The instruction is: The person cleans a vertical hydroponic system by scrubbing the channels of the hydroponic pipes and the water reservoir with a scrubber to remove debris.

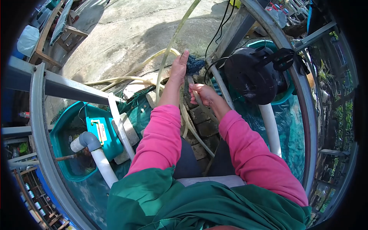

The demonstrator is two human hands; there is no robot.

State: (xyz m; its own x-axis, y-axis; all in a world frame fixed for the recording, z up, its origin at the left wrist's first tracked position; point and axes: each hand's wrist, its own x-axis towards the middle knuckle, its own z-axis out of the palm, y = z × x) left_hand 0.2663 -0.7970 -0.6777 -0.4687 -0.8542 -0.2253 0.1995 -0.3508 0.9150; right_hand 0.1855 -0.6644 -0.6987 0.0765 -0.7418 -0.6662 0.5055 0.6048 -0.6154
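Note:
My left hand (179, 66) is raised at the upper middle, its fingers together and upright against a dark blue, rough-textured bundle (195, 64). Just below it, my right hand (204, 94) is closed round a greyish strip or handle (190, 79) that runs up to the bundle. The exact shape of this piece is partly hidden by my fingers. A pale yellow hose (170, 48) passes behind my left wrist and loops over the ground. Grey bricks (200, 114) lie under my hands.
A teal tub (73, 173) with a grey pipe elbow (90, 140) stands at left. At right a black round container (247, 74) sits in a green tub (290, 92), above a white pipe (270, 132). Metal frame bars (40, 115) flank both sides. Black cables hang near the top.

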